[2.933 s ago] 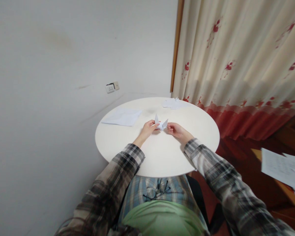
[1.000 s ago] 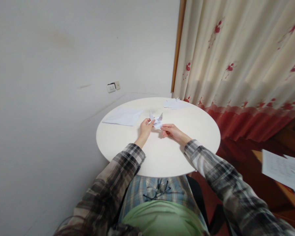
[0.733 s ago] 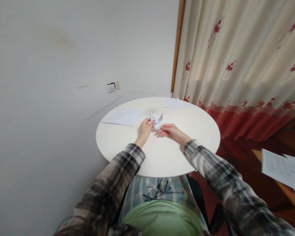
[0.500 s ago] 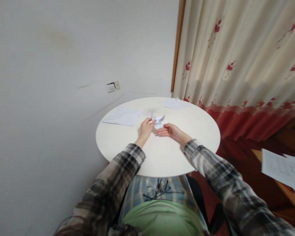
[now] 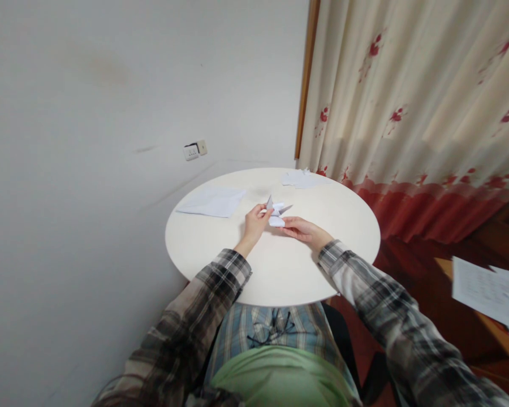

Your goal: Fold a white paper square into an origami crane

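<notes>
A small folded white paper figure [image 5: 276, 213] with pointed flaps is held just above the round cream table [image 5: 220, 254] near its middle. My left hand [image 5: 255, 221] pinches its left side with thumb and fingers closed. My right hand [image 5: 302, 228] lies low at its right, fingertips closed on the figure's lower edge. Both arms wear plaid sleeves.
A flat white sheet [image 5: 212, 202] lies at the table's back left. A crumpled pile of white paper [image 5: 301, 178] sits at the far edge near the flowered curtain [image 5: 407, 113]. More sheets [image 5: 487, 294] lie on a brown surface at right. A wall socket [image 5: 194, 150] is behind.
Since the earliest frame the figure has been turned and shifted slightly back and left. In the last second my right hand moved in under it and its flaps tilted to the right.
</notes>
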A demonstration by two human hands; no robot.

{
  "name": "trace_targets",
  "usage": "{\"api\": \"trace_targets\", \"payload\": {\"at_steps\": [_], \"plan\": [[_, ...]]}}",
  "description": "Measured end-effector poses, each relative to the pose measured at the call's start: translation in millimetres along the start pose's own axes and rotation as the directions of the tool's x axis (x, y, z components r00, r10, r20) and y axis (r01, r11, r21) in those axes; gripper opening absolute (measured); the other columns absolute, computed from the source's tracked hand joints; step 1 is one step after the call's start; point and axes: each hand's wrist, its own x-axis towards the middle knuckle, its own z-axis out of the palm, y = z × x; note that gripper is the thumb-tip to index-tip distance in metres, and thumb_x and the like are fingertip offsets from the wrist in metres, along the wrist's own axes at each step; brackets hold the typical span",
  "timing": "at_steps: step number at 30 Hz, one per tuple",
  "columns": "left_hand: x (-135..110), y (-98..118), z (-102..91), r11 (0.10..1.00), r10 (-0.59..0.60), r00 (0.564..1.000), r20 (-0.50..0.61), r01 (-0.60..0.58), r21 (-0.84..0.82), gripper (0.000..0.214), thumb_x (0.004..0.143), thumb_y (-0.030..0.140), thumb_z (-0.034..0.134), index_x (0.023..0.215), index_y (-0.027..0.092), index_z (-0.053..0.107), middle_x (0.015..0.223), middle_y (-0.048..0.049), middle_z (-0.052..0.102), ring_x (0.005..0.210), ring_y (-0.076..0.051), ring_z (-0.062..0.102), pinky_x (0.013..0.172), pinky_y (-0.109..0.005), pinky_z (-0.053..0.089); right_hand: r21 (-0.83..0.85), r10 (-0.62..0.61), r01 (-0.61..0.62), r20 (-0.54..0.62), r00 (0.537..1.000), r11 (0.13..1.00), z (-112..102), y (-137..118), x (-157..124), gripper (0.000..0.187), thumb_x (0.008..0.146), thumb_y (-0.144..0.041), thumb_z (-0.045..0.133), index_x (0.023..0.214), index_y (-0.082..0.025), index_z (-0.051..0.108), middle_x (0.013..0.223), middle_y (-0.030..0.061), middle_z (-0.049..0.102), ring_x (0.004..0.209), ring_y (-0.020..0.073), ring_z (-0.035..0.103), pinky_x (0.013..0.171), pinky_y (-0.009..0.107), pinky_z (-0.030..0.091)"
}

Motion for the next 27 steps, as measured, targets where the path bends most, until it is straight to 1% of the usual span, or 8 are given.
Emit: {"api": "trace_targets", "payload": {"at_steps": [4,8,14,18,21,24,27], "plan": [[-1,-1,1.6,1.000,-0.006,0.999,0.032,0.007,-0.018,0.019,0.066,0.028,0.062,0.078,0.013,0.057,0.077,-0.0034,0.064,0.062,-0.012,0.060,0.056,-0.022,0.047,-0.021,0.047,-0.046,0.057,0.997,0.999,-1,1,-1,0.024,0.066,0.003,0.057,0.085,-0.011,0.063,0.076,0.0013,0.063,0.063,0.0051,0.059,0.063,0.012,0.049],[-1,-1,1.2,1.000,-0.002,0.999,0.041,0.003,-0.012,0.019,0.067,0.028,0.062,0.078,0.013,0.057,0.077,-0.0035,0.064,0.063,-0.013,0.060,0.056,-0.022,0.047,-0.030,0.040,-0.037,0.120,0.992,0.999,-3,2,3,0.028,0.063,0.002,0.059,0.088,-0.010,0.063,0.075,0.0005,0.062,0.058,0.0045,0.056,0.060,0.013,0.048],[0,-1,0.6,1.000,-0.001,0.999,0.055,0.002,-0.015,0.020,0.068,0.029,0.061,0.080,0.014,0.057,0.083,-0.0047,0.064,0.066,-0.013,0.061,0.059,-0.022,0.047,-0.048,0.016,-0.010,0.111,0.994,0.999,-6,4,7,0.026,0.061,0.000,0.062,0.084,-0.011,0.064,0.071,-0.0004,0.061,0.057,0.0049,0.054,0.059,0.013,0.046],[0,-1,0.6,1.000,-0.003,0.998,0.056,0.003,0.002,0.020,0.067,0.030,0.061,0.078,0.014,0.057,0.080,-0.0037,0.065,0.067,-0.013,0.061,0.059,-0.022,0.048,-0.071,-0.034,0.037,0.040,0.999,0.997,-6,5,10,0.021,0.059,0.000,0.062,0.076,-0.011,0.065,0.066,-0.0007,0.061,0.055,0.0047,0.052,0.056,0.013,0.044],[1,-1,-0.1,1.000,-0.001,0.999,0.047,0.000,0.023,0.019,0.066,0.031,0.061,0.076,0.015,0.057,0.078,-0.0027,0.065,0.066,-0.013,0.060,0.058,-0.022,0.047,-0.108,-0.105,0.102,-0.023,0.994,0.989,-7,6,12,0.016,0.060,0.000,0.060,0.072,-0.009,0.065,0.061,0.0006,0.061,0.052,0.0051,0.051,0.054,0.015,0.043],[1,0,-0.9,0.999,-0.011,0.999,0.030,0.010,0.037,0.018,0.066,0.031,0.061,0.072,0.015,0.056,0.076,-0.0022,0.065,0.064,-0.013,0.059,0.055,-0.021,0.046,-0.117,-0.172,0.160,-0.099,0.980,0.980,-7,6,12,0.016,0.061,0.001,0.057,0.071,-0.009,0.064,0.063,0.0023,0.062,0.053,0.0057,0.052,0.053,0.016,0.044],[1,1,-1.4,0.999,-0.018,1.000,0.015,0.017,0.048,0.018,0.066,0.031,0.061,0.071,0.015,0.056,0.072,-0.0014,0.064,0.062,-0.013,0.059,0.053,-0.021,0.044,-0.110,-0.226,0.207,-0.201,0.953,0.972,-6,5,11,0.013,0.063,0.001,0.057,0.067,-0.011,0.061,0.061,0.0013,0.061,0.052,0.0062,0.054,0.052,0.016,0.046]]}}
